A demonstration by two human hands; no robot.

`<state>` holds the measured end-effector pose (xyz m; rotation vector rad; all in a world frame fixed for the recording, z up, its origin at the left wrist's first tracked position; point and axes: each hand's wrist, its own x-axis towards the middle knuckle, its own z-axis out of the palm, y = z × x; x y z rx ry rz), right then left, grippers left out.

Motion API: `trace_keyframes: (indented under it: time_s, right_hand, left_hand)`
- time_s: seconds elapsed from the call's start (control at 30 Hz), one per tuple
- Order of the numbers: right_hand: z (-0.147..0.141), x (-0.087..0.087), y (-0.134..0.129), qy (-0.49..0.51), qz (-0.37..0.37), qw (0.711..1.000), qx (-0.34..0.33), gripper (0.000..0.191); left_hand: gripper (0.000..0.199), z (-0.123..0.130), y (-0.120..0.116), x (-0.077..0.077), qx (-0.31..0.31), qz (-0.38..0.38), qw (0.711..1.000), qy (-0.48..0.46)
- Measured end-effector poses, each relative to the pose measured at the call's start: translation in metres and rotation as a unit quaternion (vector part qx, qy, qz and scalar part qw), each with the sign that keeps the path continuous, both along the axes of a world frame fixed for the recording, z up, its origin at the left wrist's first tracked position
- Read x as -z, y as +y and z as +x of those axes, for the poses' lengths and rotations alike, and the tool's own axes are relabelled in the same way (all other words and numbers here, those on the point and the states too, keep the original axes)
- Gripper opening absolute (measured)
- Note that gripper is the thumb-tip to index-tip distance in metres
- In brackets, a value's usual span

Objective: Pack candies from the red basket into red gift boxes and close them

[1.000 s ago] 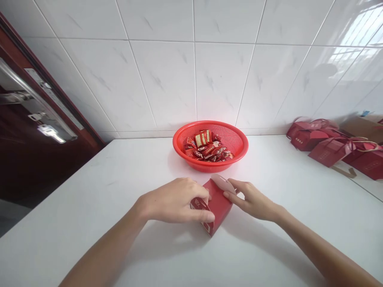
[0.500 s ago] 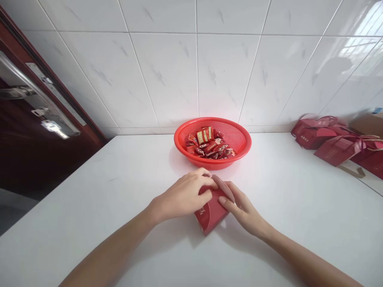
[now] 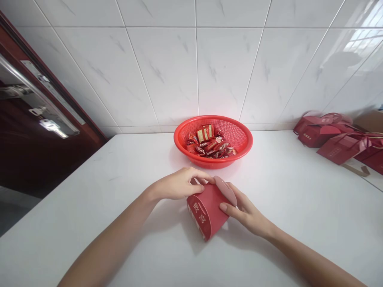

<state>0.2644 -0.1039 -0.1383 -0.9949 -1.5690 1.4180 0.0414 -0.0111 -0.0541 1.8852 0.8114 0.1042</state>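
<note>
A small red cardboard gift box (image 3: 214,203) with pale lettering on its near left end rests tilted on the white table in front of me. Its pinkish flap (image 3: 225,190) stands up at the right end. My right hand (image 3: 247,209) grips that end, thumb on the front panel and fingers behind the flap. Across the box's top left edge lies my left hand (image 3: 182,183), its thumb bent on the top and its fingers reaching along the far edge. Part of those fingers is hidden. Just beyond the box sits a red mesh basket (image 3: 243,149) with several wrapped sweets (image 3: 211,145).
Several red gift boxes (image 3: 338,149) with handles are grouped at the right against the tiled wall (image 3: 167,71), beside a brown cardboard box (image 3: 369,121). On the left is a dark red door (image 3: 18,131) with a metal handle and keys (image 3: 52,126).
My left hand has slid up and left over the box, uncovering the lettering on its end. The box has turned a little, its near end now more toward me. My right hand keeps its grip.
</note>
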Motion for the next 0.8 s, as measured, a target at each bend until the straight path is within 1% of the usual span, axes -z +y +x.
trace_keyframes:
  time_s: [0.37,0.6,0.8]
  right_hand:
    - [0.002,-0.002,0.001,0.001,-0.012,1.0,-0.009,0.056]
    - [0.003,0.0,0.002,-0.008,-0.004,1.0,-0.008,0.057]
    - [0.005,-0.002,0.003,0.003,-0.01,1.0,-0.023,0.061]
  left_hand:
    - [0.046,-0.003,0.011,0.005,0.002,-0.036,0.999,0.009]
    - [0.047,-0.005,0.014,0.007,-0.01,-0.061,0.998,0.022]
    - [0.044,-0.004,0.018,0.008,0.007,-0.081,0.997,0.015]
